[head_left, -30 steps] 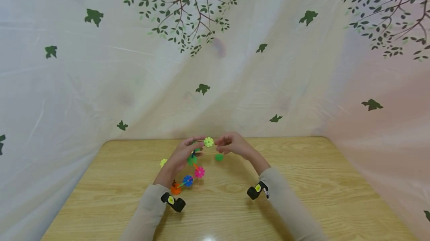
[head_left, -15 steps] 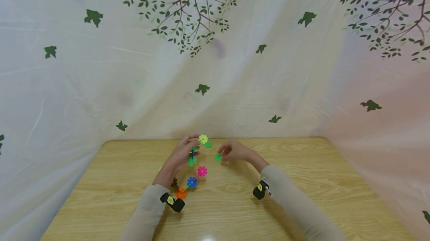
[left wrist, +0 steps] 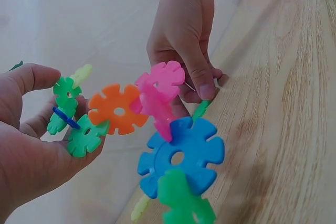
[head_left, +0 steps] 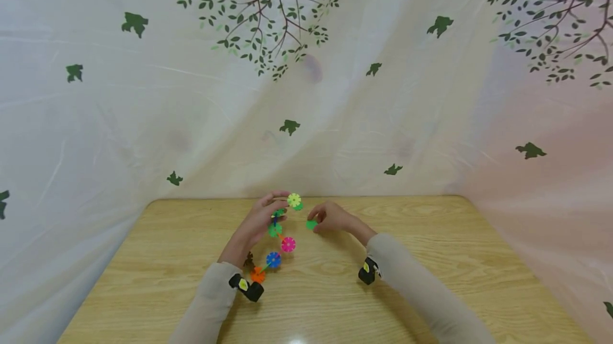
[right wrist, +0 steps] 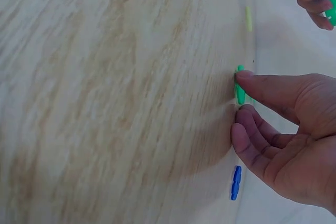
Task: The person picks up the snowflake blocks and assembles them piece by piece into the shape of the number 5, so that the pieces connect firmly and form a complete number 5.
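A chain of slotted plastic snowflake discs hangs from my left hand [head_left: 258, 224], which grips green discs [left wrist: 65, 90] near its upper end. A yellow disc [head_left: 294, 200] and another green one top the chain. Below are a pink disc [head_left: 288, 244], a blue disc [head_left: 273, 260] and an orange disc [head_left: 257, 275]. My right hand [head_left: 334, 217] is low at the table's far part, with thumb and fingers pinching a loose green disc [right wrist: 241, 85]. In the right wrist view the disc appears edge-on, the thumb at its upper end and part of the grip hidden.
On the wooden table [head_left: 431, 280], a loose blue disc [right wrist: 236, 183] and a yellow disc [right wrist: 249, 18] lie on either side of my right hand. A pale printed curtain [head_left: 230, 120] rises behind the table's far edge. Each wrist wears a black camera [head_left: 367, 271].
My right hand has moved down from beside the yellow disc to the loose green disc. A green disc now shows beside the chain's yellow one. The chain's lower end has shifted slightly right.
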Tool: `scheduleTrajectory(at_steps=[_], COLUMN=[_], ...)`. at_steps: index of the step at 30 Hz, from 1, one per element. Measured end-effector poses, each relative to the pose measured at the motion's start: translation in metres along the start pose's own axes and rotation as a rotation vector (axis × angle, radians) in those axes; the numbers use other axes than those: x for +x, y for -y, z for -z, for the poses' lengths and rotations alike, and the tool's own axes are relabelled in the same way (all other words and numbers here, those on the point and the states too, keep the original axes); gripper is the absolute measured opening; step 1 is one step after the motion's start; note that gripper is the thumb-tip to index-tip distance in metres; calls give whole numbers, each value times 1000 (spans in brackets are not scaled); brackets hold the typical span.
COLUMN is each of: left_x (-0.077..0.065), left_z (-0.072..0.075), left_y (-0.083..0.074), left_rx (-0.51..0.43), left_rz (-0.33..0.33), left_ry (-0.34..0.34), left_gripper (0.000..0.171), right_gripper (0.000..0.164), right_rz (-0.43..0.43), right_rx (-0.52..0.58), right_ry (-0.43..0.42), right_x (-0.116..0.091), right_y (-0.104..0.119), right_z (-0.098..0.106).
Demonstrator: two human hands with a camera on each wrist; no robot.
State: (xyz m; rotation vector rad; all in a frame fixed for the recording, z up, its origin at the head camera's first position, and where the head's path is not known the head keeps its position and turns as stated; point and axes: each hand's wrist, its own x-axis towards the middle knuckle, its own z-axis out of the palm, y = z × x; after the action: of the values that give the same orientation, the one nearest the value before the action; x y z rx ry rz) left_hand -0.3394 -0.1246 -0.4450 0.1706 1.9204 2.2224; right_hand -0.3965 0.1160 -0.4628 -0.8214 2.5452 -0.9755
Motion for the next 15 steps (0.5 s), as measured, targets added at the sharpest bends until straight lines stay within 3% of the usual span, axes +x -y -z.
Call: scheduleTrajectory(at_steps=[8, 15], left_x=[1, 0], left_z=[0, 0], left_y=[0, 0], left_rx=[15, 18], left_rz=[-3, -3], left_ry=[21, 14], left_gripper=[36, 37], right_gripper=[21, 27], right_rz=[-19, -4], right_rx=[38, 84], right_ry=[-3, -3], right_x=[1, -3], right_y=[-1, -1], right_z=[-1, 0])
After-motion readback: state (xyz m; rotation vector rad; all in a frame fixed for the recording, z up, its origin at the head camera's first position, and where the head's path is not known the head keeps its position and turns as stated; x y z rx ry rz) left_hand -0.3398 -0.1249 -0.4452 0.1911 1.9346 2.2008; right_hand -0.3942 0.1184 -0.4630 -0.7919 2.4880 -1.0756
